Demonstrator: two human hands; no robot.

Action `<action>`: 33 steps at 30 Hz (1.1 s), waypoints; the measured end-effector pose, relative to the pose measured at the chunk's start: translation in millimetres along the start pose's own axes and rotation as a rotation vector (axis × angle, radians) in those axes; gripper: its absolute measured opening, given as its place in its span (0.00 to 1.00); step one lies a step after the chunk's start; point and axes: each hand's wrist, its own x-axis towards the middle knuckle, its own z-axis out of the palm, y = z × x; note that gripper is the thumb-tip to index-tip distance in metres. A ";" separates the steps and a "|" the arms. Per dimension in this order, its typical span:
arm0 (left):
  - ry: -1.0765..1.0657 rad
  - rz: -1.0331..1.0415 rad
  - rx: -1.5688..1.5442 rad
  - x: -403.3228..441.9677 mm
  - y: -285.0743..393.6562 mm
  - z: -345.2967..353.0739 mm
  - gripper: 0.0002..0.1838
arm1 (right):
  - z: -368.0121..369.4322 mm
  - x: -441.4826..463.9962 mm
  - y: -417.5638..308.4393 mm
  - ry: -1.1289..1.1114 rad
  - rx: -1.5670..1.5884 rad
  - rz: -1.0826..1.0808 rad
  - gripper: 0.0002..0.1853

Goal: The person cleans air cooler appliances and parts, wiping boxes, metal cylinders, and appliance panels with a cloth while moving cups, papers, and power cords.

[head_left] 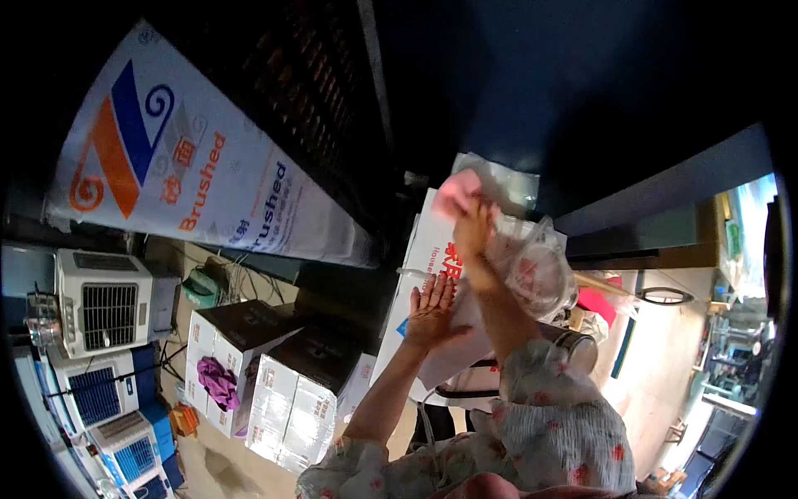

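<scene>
A white cardboard box (402, 301) with red lettering lies in front of me. My left hand (433, 314) rests flat on its top, fingers spread, with nothing held. Farther up, my right hand (475, 226) presses a pink cloth (456, 191) against the box's far end, its fingers partly hidden. A clear plastic bag (539, 279) sits to the right of my right forearm. Clear plastic sheeting (515, 185) lies beyond the cloth.
At the left stands a tall wrapped panel (199, 158) marked "Brushed". Below it are two white cartons (293, 409), one with a purple cloth (218, 383) on it. Several air coolers (108, 303) line the far left. A dark surface (532, 83) fills the top.
</scene>
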 end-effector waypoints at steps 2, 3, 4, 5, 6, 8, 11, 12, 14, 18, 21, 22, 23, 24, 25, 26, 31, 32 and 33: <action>-0.029 -0.002 0.077 7.4 -4.5 23.5 0.55 | -6.4 -53.9 -22.2 0.239 -0.097 0.033 0.21; -0.069 -0.022 0.107 -21.8 -10.5 6.6 0.56 | -15.8 -93.8 -63.7 0.148 0.049 0.082 0.20; -0.022 0.031 0.114 7.9 -16.6 7.0 0.57 | -22.3 -84.9 -59.5 0.178 0.037 0.049 0.19; -0.054 0.035 0.097 -7.6 -11.6 12.2 0.58 | -26.6 -110.9 -61.5 0.119 0.044 0.043 0.19; -0.091 0.012 0.130 -5.0 2.9 -7.2 0.58 | -30.2 -99.9 -49.3 -0.007 0.139 0.189 0.22; -0.134 -0.028 0.080 1.2 11.3 -23.6 0.58 | -15.6 -58.5 -6.0 0.268 -0.023 0.237 0.25; -0.118 -0.053 0.099 -0.2 10.9 -17.0 0.60 | -16.3 -19.3 4.4 0.341 -0.113 0.389 0.29; -0.102 -0.054 0.120 -5.2 11.8 -13.5 0.60 | -23.8 -15.1 -3.4 0.308 -0.119 0.455 0.29; -0.191 -0.074 0.170 -2.9 13.2 -14.2 0.61 | 8.3 -25.1 -2.3 0.253 0.040 0.533 0.31; -0.196 -0.023 0.204 -4.0 6.3 -0.3 0.60 | -1.8 -87.5 -32.3 0.206 0.174 0.219 0.33; -0.134 -0.023 0.127 -1.3 8.0 -16.7 0.59 | -12.1 -29.8 -6.7 0.368 -0.027 0.272 0.33; -0.108 -0.040 0.070 -1.7 13.7 -20.1 0.59 | -24.5 -9.7 -0.7 0.368 -0.026 0.302 0.32; -0.084 -0.035 0.073 -2.7 11.8 -19.5 0.59 | -32.4 3.5 -2.4 0.367 -0.021 0.332 0.31; -0.061 -0.030 0.075 -4.3 11.6 -19.5 0.58 | -28.9 2.1 -8.0 0.315 0.042 0.299 0.31; -0.037 -0.031 0.071 -7.6 14.3 -17.8 0.58 | -26.7 -2.6 -14.7 0.258 0.102 0.262 0.31; -0.005 -0.069 0.057 -8.7 16.6 -16.0 0.56 | -25.6 -6.6 -23.7 0.206 0.162 0.224 0.30; -0.035 -0.293 -0.014 -65.8 48.4 2.0 0.49 | -104.5 -79.1 -90.5 -0.392 0.604 -0.028 0.27; -0.035 -0.325 -0.136 -78.0 49.9 0.9 0.48 | -82.2 -80.4 -78.8 -0.357 0.769 -0.051 0.27; 0.021 -0.324 -0.205 -93.1 49.5 0.0 0.47 | -61.1 -81.5 -67.7 -0.328 0.934 -0.081 0.27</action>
